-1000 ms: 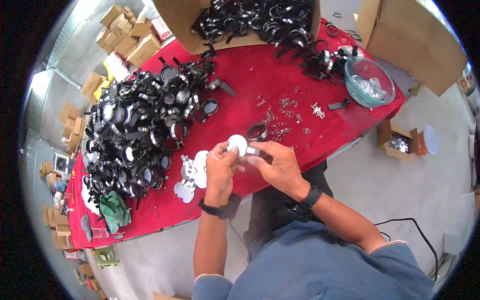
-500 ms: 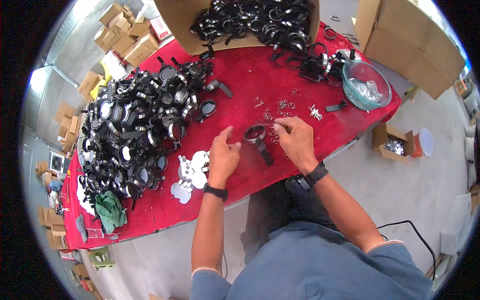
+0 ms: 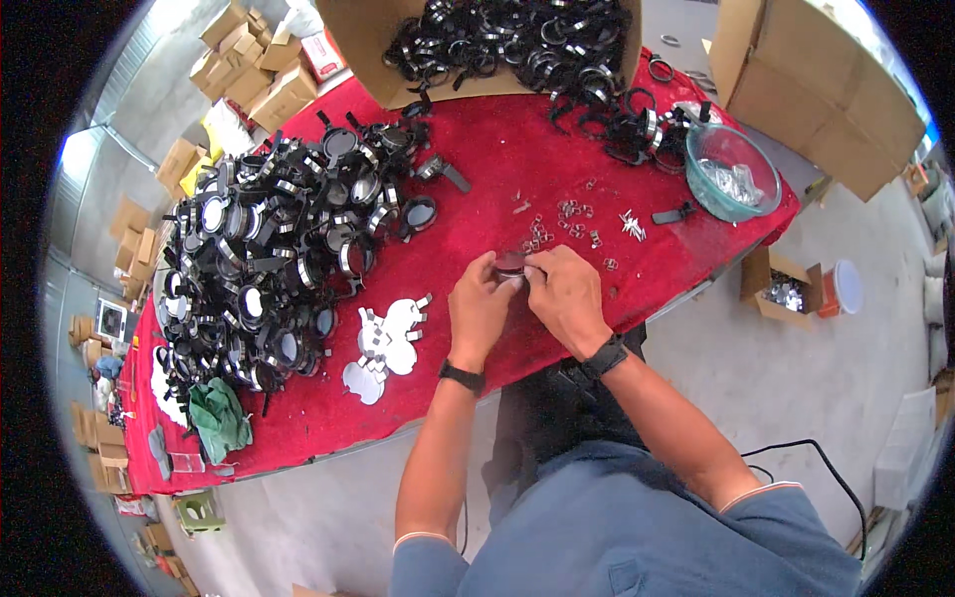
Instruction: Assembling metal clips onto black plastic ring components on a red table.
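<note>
Left of the grip lie a heap of black ring parts [image 3: 269, 269] and flat silver plates [image 3: 383, 343] on the red bench [image 3: 477, 149], then the left hand [image 3: 477, 310] and right hand [image 3: 567, 297] together pinch a small dark round part [image 3: 510, 263], with small metal clips [image 3: 567, 221] just beyond.

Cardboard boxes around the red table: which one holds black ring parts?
The open box at the table's far edge, heaped with black ring parts. The big box on the right shows only plain cardboard; the stacked boxes far left are closed.
</note>
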`<state>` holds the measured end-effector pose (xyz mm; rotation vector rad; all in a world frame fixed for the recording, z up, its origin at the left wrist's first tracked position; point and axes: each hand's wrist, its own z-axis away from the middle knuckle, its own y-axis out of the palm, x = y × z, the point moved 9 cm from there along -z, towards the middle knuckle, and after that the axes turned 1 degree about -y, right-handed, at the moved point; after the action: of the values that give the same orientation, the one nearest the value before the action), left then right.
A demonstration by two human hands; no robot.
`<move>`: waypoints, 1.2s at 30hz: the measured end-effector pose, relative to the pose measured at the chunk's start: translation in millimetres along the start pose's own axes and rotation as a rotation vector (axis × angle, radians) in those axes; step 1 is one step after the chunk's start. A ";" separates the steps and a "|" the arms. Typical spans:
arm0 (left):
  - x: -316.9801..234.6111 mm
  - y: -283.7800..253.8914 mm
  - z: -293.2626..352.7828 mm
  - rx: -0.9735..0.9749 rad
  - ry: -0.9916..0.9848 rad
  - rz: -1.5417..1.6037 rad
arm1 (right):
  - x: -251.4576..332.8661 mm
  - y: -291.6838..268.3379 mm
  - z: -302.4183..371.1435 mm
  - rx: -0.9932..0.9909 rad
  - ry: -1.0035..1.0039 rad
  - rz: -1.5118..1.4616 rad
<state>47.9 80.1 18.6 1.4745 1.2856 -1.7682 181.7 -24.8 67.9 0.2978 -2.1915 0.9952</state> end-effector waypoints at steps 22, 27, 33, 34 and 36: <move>-24.1 -1.9 15.6 -0.022 0.132 -0.266 | 25.2 -8.1 10.8 0.030 -0.122 0.123; -7.5 -4.9 10.5 0.037 0.096 -0.201 | 7.9 -1.3 -3.4 0.119 0.009 0.035; -5.9 -24.4 18.6 -0.009 0.162 -0.110 | -46.6 50.0 -12.2 0.399 0.376 -0.185; 2.8 -23.0 15.7 0.028 0.139 -0.114 | -53.1 55.0 -7.5 0.379 0.423 -0.211; 18.7 -24.8 12.5 0.089 0.082 -0.126 | -52.9 63.2 1.6 0.350 0.513 -0.268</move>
<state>15.9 83.2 9.1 1.5600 1.3847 -1.8851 190.1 12.9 -4.9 0.4295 -1.4740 1.1498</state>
